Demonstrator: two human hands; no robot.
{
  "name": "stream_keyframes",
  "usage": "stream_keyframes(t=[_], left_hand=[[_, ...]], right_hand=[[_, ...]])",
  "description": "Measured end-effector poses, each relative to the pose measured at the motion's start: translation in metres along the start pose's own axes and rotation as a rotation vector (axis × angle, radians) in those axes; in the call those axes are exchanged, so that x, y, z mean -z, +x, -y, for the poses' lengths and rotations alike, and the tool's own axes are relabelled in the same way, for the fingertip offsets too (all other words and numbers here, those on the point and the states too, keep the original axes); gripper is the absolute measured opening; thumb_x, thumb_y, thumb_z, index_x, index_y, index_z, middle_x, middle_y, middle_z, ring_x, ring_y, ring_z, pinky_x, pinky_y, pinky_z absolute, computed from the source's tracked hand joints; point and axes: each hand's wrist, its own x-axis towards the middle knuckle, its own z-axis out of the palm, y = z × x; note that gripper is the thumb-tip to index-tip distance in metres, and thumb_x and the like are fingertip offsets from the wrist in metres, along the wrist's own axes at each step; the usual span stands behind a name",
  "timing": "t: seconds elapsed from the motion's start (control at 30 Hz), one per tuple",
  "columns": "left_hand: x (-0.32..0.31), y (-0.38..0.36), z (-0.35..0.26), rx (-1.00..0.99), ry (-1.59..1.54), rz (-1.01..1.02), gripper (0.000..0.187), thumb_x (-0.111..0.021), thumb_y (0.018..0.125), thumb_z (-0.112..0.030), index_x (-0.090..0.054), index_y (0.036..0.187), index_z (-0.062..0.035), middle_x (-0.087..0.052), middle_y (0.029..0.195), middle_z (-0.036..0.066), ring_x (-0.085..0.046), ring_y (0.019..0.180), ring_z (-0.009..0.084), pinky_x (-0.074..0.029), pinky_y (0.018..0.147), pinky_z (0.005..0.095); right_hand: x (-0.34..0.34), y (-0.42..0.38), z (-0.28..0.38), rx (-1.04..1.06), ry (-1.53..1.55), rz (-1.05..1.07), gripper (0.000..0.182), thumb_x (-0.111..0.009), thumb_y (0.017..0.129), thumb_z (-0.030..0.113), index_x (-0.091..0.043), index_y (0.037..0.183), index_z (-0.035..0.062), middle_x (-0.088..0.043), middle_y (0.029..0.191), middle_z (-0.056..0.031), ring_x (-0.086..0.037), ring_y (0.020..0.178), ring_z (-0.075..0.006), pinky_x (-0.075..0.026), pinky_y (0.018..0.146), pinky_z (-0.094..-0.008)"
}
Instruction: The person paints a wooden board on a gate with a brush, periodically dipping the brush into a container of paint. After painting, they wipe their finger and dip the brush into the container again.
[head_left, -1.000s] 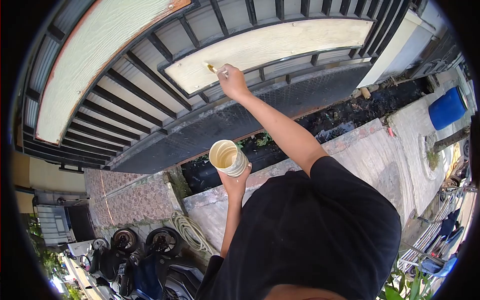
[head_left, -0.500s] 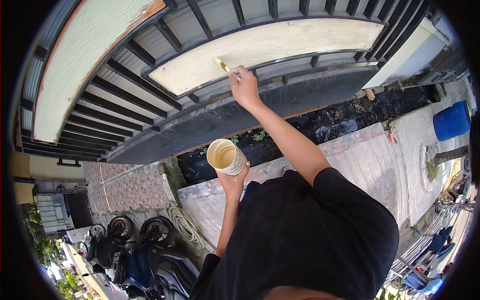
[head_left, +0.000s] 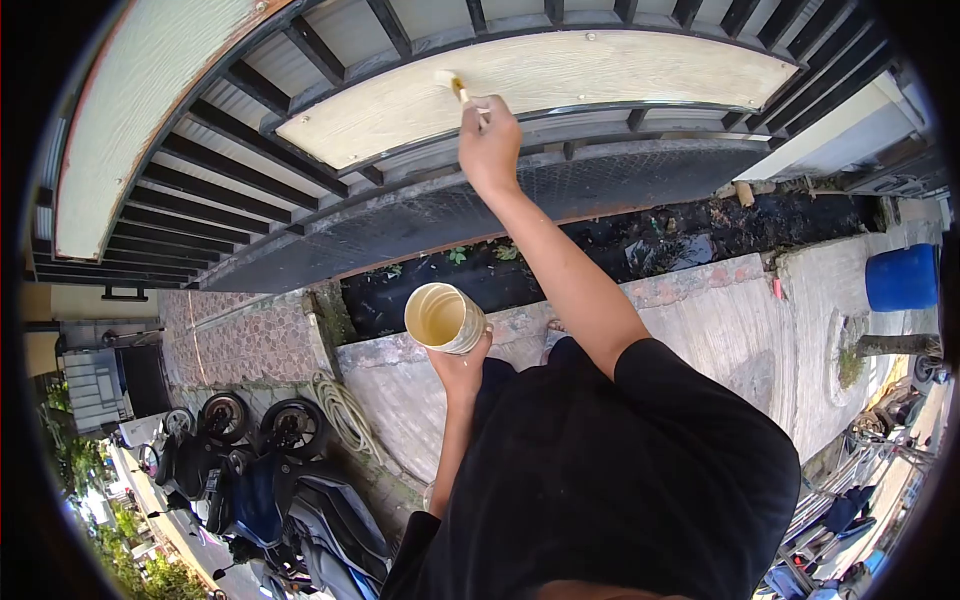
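Paintbrush [head_left: 459,88] meets the cream panel [head_left: 600,70], inside its black frame [head_left: 405,54].

Black short-sleeved top [head_left: 600,470], seemingly plain.

Bars [head_left: 268,148] around board [head_left: 600,72] — gaps (narrow) between.

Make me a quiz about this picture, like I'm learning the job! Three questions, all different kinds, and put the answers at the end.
1. What colour is the big barrel?
a) red
b) blue
c) green

2. True or false: the right hand holds a brush.

3. Fill in the missing word: the left hand holds an open ____.

Key: 1. b; 2. true; 3. cup
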Motion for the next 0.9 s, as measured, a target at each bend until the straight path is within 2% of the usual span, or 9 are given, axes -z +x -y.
stream_keyframes(t=[0.07, 0.13, 0.2, 0.23, 0.3, 0.6, 0.67, 0.83, 0.9], left_hand=[[-0.002, -0.006, 0.002, -0.001, 0.009, -0.046, 0.060, -0.088, 0.078, -0.001, -0.059, 0.130, 0.0021, -0.069, 0.119, 0.012, -0.069, 0.107, 0.0207, -0.055, 0.099, 0.0376], [-0.002, -0.016, 0.006, 0.006, 0.021, -0.082, 0.061, -0.088, 0.078, -0.001, -0.059, 0.130, 0.0023, -0.069, 0.119, 0.012, -0.069, 0.107, 0.0207, -0.055, 0.099, 0.0376], [0.001, -0.022, 0.011, 0.033, 0.033, -0.071, 0.062, -0.088, 0.078, -0.001, -0.058, 0.132, 0.0024, -0.069, 0.120, 0.012, -0.069, 0.108, 0.0211, -0.055, 0.100, 0.0377], [0.002, -0.024, 0.009, 0.036, 0.042, -0.071, 0.062, -0.088, 0.078, -0.001, -0.058, 0.132, 0.0024, -0.069, 0.120, 0.012, -0.069, 0.108, 0.0211, -0.055, 0.100, 0.0377], [0.001, -0.029, 0.005, 0.070, 0.046, -0.085, 0.062, -0.089, 0.077, -0.001, -0.058, 0.132, 0.0023, -0.069, 0.121, 0.012, -0.069, 0.109, 0.0214, -0.055, 0.101, 0.0379], [0.004, -0.037, 0.008, -0.088, 0.111, 0.057, 0.078, -0.093, 0.076, -0.008, -0.047, 0.138, 0.0007, -0.067, 0.127, 0.015, -0.067, 0.117, 0.0236, -0.053, 0.103, 0.0384], [0.007, -0.042, 0.004, -0.071, 0.090, 0.111, 0.082, -0.094, 0.075, -0.010, -0.045, 0.139, 0.0000, -0.066, 0.128, 0.016, -0.066, 0.120, 0.0243, -0.052, 0.104, 0.0387], [0.008, -0.054, 0.019, -0.128, 0.073, 0.261, 0.088, -0.094, 0.074, -0.011, -0.043, 0.144, -0.0005, -0.066, 0.132, 0.017, -0.066, 0.124, 0.0264, -0.051, 0.107, 0.0401], [0.006, -0.064, 0.027, -0.122, 0.037, 0.301, 0.090, -0.094, 0.073, -0.011, -0.043, 0.146, -0.0008, -0.065, 0.134, 0.018, -0.066, 0.125, 0.0283, -0.052, 0.107, 0.0409]], right_hand=[[0.030, 0.016, -0.010, -0.030, -0.012, -0.260, 0.014, -0.061, 0.104, 0.005, -0.062, 0.102, -0.0089, -0.068, 0.075, -0.0224, -0.069, 0.063, -0.0322, -0.050, 0.060, -0.0423], [0.026, 0.012, -0.020, 0.001, 0.037, -0.423, 0.012, -0.061, 0.104, 0.004, -0.061, 0.103, -0.0082, -0.068, 0.076, -0.0229, -0.070, 0.067, -0.0364, -0.050, 0.062, -0.0434], [-0.005, -0.008, -0.027, 0.143, -0.039, -0.295, 0.014, -0.064, 0.104, 0.010, -0.063, 0.104, -0.0041, -0.066, 0.073, -0.0191, -0.065, 0.059, -0.0316, -0.048, 0.058, -0.0419], [-0.023, -0.019, -0.032, 0.242, -0.005, -0.144, 0.012, -0.066, 0.103, 0.009, -0.063, 0.103, -0.0030, -0.065, 0.073, -0.0219, -0.066, 0.062, -0.0381, -0.048, 0.058, -0.0433], [-0.033, -0.040, -0.023, 0.068, 0.052, 0.306, 0.014, -0.069, 0.101, 0.011, -0.068, 0.101, -0.0030, -0.073, 0.082, -0.0239, -0.072, 0.070, -0.0374, -0.053, 0.065, -0.0423], [0.147, -0.081, -0.010, -0.180, -0.161, 0.576, 0.024, -0.074, 0.102, 0.020, -0.073, 0.101, -0.0042, -0.076, 0.080, -0.0122, -0.072, 0.076, -0.0136, -0.055, 0.072, -0.0320], [0.191, -0.096, -0.015, -0.162, -0.197, 0.561, 0.025, -0.076, 0.099, 0.020, -0.074, 0.097, -0.0051, -0.078, 0.084, -0.0177, -0.078, 0.078, -0.0228, -0.058, 0.072, -0.0373], [0.270, -0.144, 0.007, -0.028, -0.340, 0.447, 0.025, -0.078, 0.098, 0.019, -0.078, 0.107, -0.0040, -0.076, 0.079, -0.0138, -0.070, 0.066, -0.0166, -0.054, 0.065, -0.0335], [0.287, -0.160, 0.032, -0.144, -0.350, 0.421, 0.024, -0.078, 0.098, 0.018, -0.079, 0.109, -0.0038, -0.075, 0.078, -0.0106, -0.067, 0.064, -0.0136, -0.051, 0.061, -0.0316]])
